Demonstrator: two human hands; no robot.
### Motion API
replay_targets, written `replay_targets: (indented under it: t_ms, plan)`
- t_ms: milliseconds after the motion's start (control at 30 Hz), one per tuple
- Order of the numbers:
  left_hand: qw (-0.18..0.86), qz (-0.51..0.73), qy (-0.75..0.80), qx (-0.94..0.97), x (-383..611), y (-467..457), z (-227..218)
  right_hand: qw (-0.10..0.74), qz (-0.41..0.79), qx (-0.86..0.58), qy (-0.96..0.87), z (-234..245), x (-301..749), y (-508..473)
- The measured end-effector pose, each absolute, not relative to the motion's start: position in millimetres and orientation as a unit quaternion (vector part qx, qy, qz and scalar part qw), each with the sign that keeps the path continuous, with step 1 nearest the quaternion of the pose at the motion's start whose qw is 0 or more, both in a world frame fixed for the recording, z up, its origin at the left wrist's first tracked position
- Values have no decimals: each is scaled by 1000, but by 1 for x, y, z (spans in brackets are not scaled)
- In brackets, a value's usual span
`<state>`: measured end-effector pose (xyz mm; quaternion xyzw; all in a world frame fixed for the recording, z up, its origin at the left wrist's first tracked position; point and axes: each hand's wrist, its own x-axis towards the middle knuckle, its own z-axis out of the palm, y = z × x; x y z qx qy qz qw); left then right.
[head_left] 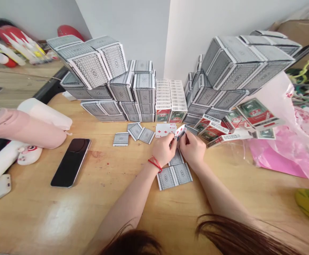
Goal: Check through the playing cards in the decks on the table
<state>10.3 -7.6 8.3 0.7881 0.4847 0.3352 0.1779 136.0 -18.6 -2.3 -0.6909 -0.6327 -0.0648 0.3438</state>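
Note:
My left hand [164,151] and my right hand [193,148] meet over the table, both closed on a playing card [180,131] that is bent or tilted between the fingertips. Just behind the hands lie face-up diamond cards [163,130]. Below the wrists, joined or folded cards [174,176] rest with their patterned grey backs up, and another folded card [176,158] is partly hidden under the hands. To the left sit several small folded card pieces [141,133]. A red string bracelet [155,163] circles my left wrist.
Block stacks covered in card backs rise at left [114,88] and right [223,78], with rows of card boxes [170,101] between. Loose card boxes [213,131] and pink plastic wrap [274,156] lie right. A phone [71,163] and pink bottle [29,127] lie left.

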Motion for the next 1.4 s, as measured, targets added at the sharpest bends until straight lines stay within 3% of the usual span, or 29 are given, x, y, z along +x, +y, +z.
replay_targets:
  t_ms: [100,267,400,567,800,967,1133,1400]
  plan:
    - [170,336,483,790,10,-9,9,368,-31,-695,-617,-2,138,-16]
    - [227,346,496,763,8,-9,10,450,189,-641,-593,-3,148,-10]
    - [252,340,512,748,3,-7,11,481,243,-607,-584,-7,150,-9]
    - [214,318,514,767,3,-8,8,464,210,-618,-599,-8,146,-12]
    - [190,328,497,780,7,-12,5,403,75,-684,-603,-4,136,-17]
    - [246,370,503,741,9,-13,8,498,209,-651,-534,-1,141,-13]
    - [323,403,491,702,10,-13,10,469,300,-622,-550,3,145,-11]
    - [296,382,502,717,11,-14,6,428,130,-678,-583,5,137,-18]
